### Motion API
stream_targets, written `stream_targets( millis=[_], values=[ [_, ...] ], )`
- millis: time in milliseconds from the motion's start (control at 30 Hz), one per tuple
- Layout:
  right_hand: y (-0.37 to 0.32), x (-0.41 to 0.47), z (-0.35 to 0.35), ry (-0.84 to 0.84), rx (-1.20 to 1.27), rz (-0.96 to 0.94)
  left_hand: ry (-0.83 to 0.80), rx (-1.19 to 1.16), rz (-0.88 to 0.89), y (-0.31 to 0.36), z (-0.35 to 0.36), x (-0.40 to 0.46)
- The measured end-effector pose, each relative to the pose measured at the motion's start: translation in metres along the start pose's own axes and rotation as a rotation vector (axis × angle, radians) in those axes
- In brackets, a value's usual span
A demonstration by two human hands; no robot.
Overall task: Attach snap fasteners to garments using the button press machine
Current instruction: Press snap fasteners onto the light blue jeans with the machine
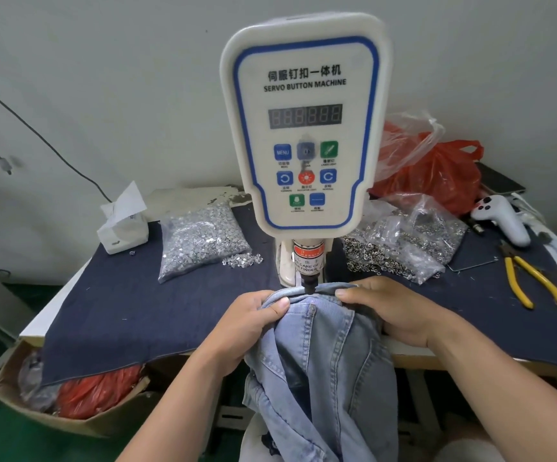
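Denim, pale blue: a garment (323, 355) hangs off the front edge of the tabletop (130, 308), its top hem pulled up under the press head (307, 265) of the servo button machine (305, 128). Left hand (250, 325) grips the bunched fabric just left of the press head, fingers (278, 305) curled, thumb on top of the hem. Right hand (390, 308) grips the hem on the right side, thumb flat along the fold, other fingers wrapped round the cloth. One snap (312, 307) already shows on the placket just below the hem. Tabletop covered in dark navy cloth. Clear bag of silver fastener parts (200, 241) toward the back left, a few spilled beside it; a second clear bag of ring-shaped parts (400, 248) at back right. White tissue box (122, 228) near the back left corner. Red plastic bag (437, 175) behind the right bag. Yellow-handled pliers (534, 281) and a white handheld controller (500, 218) lie toward the right edge. Cardboard box (70, 411) with red material on the floor at left.
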State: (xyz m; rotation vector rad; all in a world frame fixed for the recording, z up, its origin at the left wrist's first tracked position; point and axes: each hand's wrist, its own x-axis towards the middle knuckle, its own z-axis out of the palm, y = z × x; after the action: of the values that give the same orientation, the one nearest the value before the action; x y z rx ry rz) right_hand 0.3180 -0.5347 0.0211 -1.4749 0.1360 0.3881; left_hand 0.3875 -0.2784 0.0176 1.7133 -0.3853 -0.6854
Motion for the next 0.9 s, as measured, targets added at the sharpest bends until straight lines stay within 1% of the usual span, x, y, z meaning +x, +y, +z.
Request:
stream_targets(
  millis=[67,133,233,300,367,467,500,567,600,633,667,733,767,800,833,867,900],
  values=[
    [-0.002,-0.002,0.002,-0.045,0.088,0.016,-0.018,0.054,0.009,0.006,0.002,0.000],
    [-0.003,-0.007,0.007,-0.055,0.168,0.061,-0.029,0.134,-0.015,0.017,0.001,-0.003],
    [-0.003,-0.015,0.026,-0.089,0.256,0.123,-0.162,0.393,0.028,0.030,-0.006,-0.015],
    [-0.004,-0.017,0.041,-0.122,0.259,0.155,-0.198,0.504,0.045,0.033,-0.005,-0.026],
    [-0.006,-0.020,0.055,-0.149,0.233,0.169,-0.179,0.496,0.067,0.034,0.002,-0.036],
    [-0.006,-0.029,0.064,-0.209,0.175,0.168,-0.203,0.305,0.050,0.032,0.009,-0.049],
    [-0.008,-0.034,0.063,-0.254,0.094,0.132,-0.212,0.245,0.049,0.032,0.008,-0.053],
    [-0.017,-0.049,0.057,-0.319,-0.272,0.014,-0.215,0.086,0.040,0.030,0.003,-0.060],
    [-0.020,-0.054,0.052,-0.343,-0.465,-0.013,-0.212,-0.022,0.031,0.028,0.001,-0.061],
    [-0.022,-0.056,0.047,-0.364,-0.603,-0.015,-0.212,-0.126,0.021,0.027,-0.001,-0.063],
    [-0.023,-0.058,0.043,-0.372,-0.689,-0.001,-0.216,-0.208,0.012,0.025,-0.001,-0.064],
    [-0.024,-0.058,0.039,-0.309,-0.816,-0.054,-0.218,-0.307,-0.003,0.017,-0.005,-0.064],
    [-0.023,-0.056,0.037,-0.260,-0.815,-0.091,-0.214,-0.327,-0.022,0.014,-0.007,-0.064],
    [-0.021,-0.054,0.036,-0.211,-0.739,-0.112,-0.227,-0.313,-0.054,0.012,-0.010,-0.063],
    [-0.020,-0.053,0.037,-0.170,-0.595,-0.120,-0.258,-0.240,-0.087,0.012,-0.015,-0.061],
    [-0.019,-0.051,0.038,-0.144,-0.426,-0.120,-0.312,-0.093,-0.105,0.015,-0.020,-0.058],
    [-0.018,-0.049,0.041,-0.130,-0.276,-0.117,-0.371,0.125,-0.114,0.021,-0.025,-0.056]
  ],
)
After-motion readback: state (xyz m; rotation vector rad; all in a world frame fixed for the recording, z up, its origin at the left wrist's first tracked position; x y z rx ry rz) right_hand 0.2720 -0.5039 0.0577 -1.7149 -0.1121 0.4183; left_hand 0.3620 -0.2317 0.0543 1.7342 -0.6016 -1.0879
